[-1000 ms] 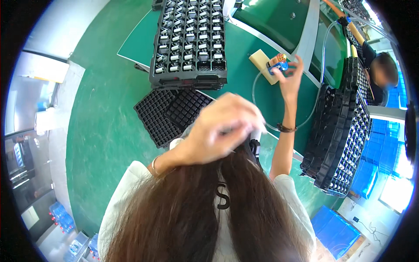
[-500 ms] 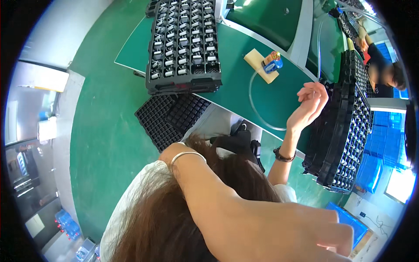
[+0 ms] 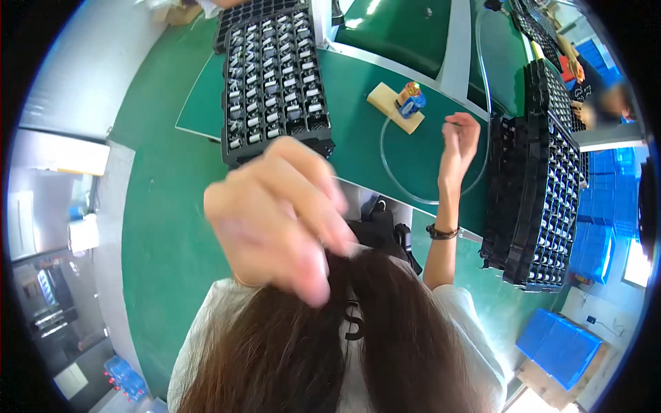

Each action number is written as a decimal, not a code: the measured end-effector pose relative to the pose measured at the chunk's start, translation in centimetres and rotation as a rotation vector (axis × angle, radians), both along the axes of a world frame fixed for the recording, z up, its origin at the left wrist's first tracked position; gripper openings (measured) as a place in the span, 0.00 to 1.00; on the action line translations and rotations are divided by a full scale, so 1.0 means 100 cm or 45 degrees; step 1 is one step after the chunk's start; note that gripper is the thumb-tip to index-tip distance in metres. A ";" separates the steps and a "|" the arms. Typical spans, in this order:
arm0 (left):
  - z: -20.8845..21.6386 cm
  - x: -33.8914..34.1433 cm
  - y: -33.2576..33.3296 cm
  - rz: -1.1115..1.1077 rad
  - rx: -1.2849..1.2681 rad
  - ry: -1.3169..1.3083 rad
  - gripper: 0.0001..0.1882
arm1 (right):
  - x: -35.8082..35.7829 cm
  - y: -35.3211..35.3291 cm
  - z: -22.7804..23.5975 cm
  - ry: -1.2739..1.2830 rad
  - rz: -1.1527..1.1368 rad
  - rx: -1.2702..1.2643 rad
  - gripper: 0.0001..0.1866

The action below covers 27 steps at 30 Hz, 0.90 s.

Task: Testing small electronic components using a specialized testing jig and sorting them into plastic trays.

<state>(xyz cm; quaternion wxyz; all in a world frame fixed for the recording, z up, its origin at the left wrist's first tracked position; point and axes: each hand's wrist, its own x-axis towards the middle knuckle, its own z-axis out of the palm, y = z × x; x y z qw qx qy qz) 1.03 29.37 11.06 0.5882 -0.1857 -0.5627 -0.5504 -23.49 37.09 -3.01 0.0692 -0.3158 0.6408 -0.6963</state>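
My left hand (image 3: pixel 275 217) is raised close in front of my chest and hair, blurred by motion. Its fingers are bent, with thumb and forefinger apart and nothing visible between them. Farther out, my right hand (image 3: pixel 463 141) hangs over the green table (image 3: pixel 354 162), fingers loosely curled and apart, holding nothing I can see. To the left of that hand, a small blue device (image 3: pixel 412 104) with a yellow-orange top stands on a tan block (image 3: pixel 385 98). A clear tube (image 3: pixel 389 168) curves across the table beside it.
A black tray (image 3: pixel 275 76) of small white-and-metal parts lies at the far left, partly behind my left hand. Stacked black trays (image 3: pixel 533 199) hold similar parts on the right. Blue crates (image 3: pixel 592 241) stand beyond; another person's hand (image 3: pixel 577 69) is at the upper right.
My left hand has swung from the lower right up and leftward, in front of the tray. My right hand has shifted slightly left and away. The view has turned a little.
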 end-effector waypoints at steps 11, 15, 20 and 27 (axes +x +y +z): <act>-0.090 0.037 -0.031 0.677 0.628 -1.067 0.05 | -0.003 -0.042 -0.039 0.334 0.027 0.532 0.21; -0.101 0.041 -0.042 0.890 0.446 -1.220 0.05 | -0.002 -0.039 -0.037 0.459 -0.033 0.559 0.18; -0.098 0.019 -0.063 1.364 -0.282 -1.548 0.12 | -0.010 -0.054 -0.038 0.506 -0.015 0.565 0.18; -0.112 0.010 -0.086 1.261 -0.493 -1.647 0.12 | -0.011 -0.057 -0.039 0.616 -0.047 0.555 0.20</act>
